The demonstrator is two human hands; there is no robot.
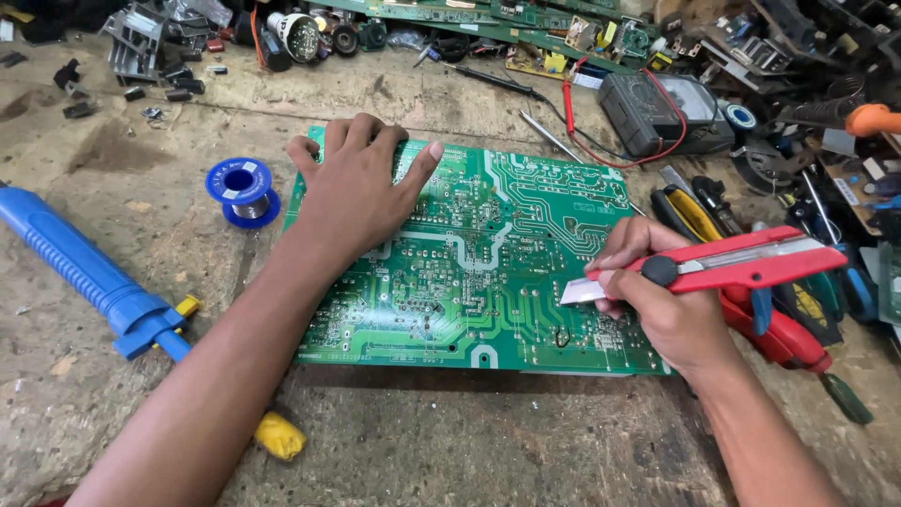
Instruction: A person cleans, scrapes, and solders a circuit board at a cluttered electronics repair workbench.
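Solder spool [243, 192] lies left of circuit board [488, 272].

bench: worn, stained brown wooden worktop [450, 441]
centre: my large green printed circuit board [479, 272], solder side up
left: blue solder-wire spool [242, 191], blue plastic desoldering pump [89, 272]
rear: dark multimeter [657, 113]

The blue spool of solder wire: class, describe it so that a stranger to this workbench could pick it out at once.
Start at the large green circuit board lying flat in the middle of the worn bench, with the left hand pressed on its upper left part. Just beyond the board's left edge stands a small round blue spool of silvery solder wire. It is the only reel there, unlike the long blue plastic desoldering pump further left.
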